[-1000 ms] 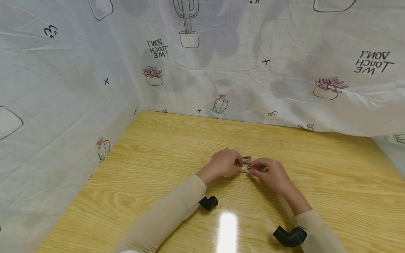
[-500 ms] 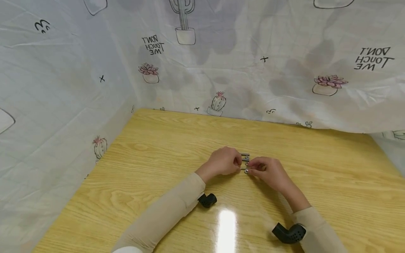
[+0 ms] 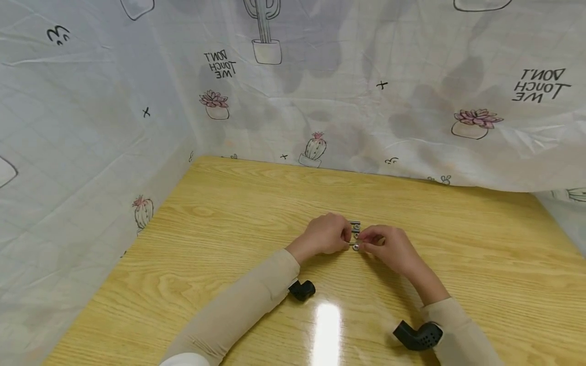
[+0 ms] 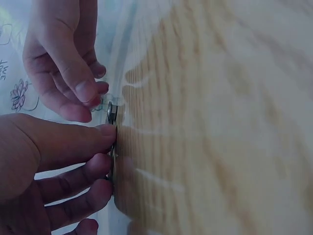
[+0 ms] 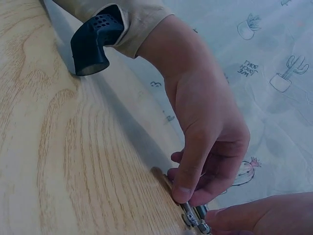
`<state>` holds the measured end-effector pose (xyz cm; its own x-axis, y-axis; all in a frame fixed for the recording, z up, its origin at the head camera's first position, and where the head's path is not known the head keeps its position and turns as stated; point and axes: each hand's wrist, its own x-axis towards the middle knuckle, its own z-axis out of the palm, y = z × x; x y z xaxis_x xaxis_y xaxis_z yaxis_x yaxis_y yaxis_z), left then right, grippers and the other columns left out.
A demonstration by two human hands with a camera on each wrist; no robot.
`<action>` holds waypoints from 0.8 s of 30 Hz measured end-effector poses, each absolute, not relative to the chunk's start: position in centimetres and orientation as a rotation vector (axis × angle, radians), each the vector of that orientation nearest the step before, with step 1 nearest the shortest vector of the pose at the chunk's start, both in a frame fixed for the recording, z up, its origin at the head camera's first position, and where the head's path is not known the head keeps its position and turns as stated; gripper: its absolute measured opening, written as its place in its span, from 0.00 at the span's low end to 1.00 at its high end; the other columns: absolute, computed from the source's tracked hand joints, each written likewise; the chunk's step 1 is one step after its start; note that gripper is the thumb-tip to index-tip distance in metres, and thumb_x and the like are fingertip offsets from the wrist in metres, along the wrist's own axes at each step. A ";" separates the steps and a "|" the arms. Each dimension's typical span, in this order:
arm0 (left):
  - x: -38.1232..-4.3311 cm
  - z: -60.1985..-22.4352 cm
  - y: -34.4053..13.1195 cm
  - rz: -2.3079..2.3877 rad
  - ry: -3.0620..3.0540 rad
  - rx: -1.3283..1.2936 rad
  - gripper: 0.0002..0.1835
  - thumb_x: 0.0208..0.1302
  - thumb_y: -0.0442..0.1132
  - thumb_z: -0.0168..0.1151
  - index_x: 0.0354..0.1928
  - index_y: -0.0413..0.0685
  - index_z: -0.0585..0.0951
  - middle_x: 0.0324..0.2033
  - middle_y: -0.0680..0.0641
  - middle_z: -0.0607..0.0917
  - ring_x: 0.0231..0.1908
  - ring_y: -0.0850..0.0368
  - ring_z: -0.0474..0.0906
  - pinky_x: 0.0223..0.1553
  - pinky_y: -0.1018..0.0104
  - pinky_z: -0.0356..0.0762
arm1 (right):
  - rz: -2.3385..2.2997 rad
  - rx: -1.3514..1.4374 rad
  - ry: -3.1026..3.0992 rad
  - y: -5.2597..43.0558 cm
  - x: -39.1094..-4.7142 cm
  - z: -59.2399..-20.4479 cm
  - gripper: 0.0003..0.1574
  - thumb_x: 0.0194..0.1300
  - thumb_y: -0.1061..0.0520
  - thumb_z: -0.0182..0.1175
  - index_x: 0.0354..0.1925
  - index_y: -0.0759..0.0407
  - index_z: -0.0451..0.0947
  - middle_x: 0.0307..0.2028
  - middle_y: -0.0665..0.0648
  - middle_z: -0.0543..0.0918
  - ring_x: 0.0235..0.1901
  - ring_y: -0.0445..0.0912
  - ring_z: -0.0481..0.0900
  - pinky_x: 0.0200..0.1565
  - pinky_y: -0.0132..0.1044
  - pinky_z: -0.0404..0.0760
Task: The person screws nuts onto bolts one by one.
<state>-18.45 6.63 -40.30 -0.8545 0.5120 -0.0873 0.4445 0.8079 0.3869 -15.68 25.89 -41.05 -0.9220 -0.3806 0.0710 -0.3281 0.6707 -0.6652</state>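
Observation:
Several silver bolts and nuts lie in a short column on the wooden table. The front bolt (image 3: 354,244) points sideways, with a round nut (image 3: 355,247) just in front of it. My left hand (image 3: 326,234) pinches this bolt between thumb and finger; its threaded shank (image 5: 189,210) shows beyond the fingertips in the right wrist view. My right hand (image 3: 388,246) hovers at the other end, fingers loosely bent, tips close beside the hardware; contact is unclear. Nothing shows between its fingers in the left wrist view. Farther back lie another nut (image 3: 356,226) and bolts partly hidden by the left hand.
A white cloth (image 3: 348,101) printed with cacti hangs along the back and left of the wooden table (image 3: 238,213). Black angled mounts sit at both sleeves, the left mount (image 3: 302,291) and the right mount (image 3: 417,336). A bright reflection lies on the near tabletop.
The head view has shifted slightly. Both hands stay at the front bolt with only tiny finger movement; the bolts and nuts keep their arrangement.

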 end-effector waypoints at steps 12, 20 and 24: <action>-18.5 -39.5 5.9 0.450 2.806 0.741 0.10 0.61 0.43 0.65 0.22 0.58 0.78 0.23 0.59 0.79 0.25 0.64 0.74 0.26 0.69 0.70 | -1.096 -0.580 2.808 25.5 -15.5 -41.5 0.08 0.59 0.61 0.68 0.40 0.58 0.84 0.31 0.52 0.86 0.32 0.42 0.80 0.34 0.32 0.79; -18.5 -38.7 4.9 0.483 2.804 0.747 0.07 0.62 0.45 0.66 0.26 0.58 0.80 0.26 0.60 0.80 0.30 0.63 0.75 0.30 0.68 0.71 | -1.086 -0.607 2.793 24.9 -15.1 -42.0 0.09 0.59 0.61 0.67 0.40 0.58 0.84 0.34 0.52 0.86 0.33 0.41 0.81 0.36 0.31 0.80; -18.4 -38.2 4.3 0.530 2.789 0.763 0.06 0.62 0.44 0.66 0.28 0.58 0.81 0.27 0.59 0.81 0.29 0.63 0.76 0.30 0.69 0.73 | -1.051 -0.635 2.799 24.7 -14.9 -42.1 0.08 0.60 0.62 0.67 0.40 0.57 0.85 0.34 0.51 0.86 0.32 0.40 0.80 0.35 0.31 0.79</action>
<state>-18.45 4.28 -38.22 -0.8463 0.5237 -0.0976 0.4512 0.8022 0.3910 -14.93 24.66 -42.13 -0.9102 -0.4091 0.0649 -0.3507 0.6779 -0.6462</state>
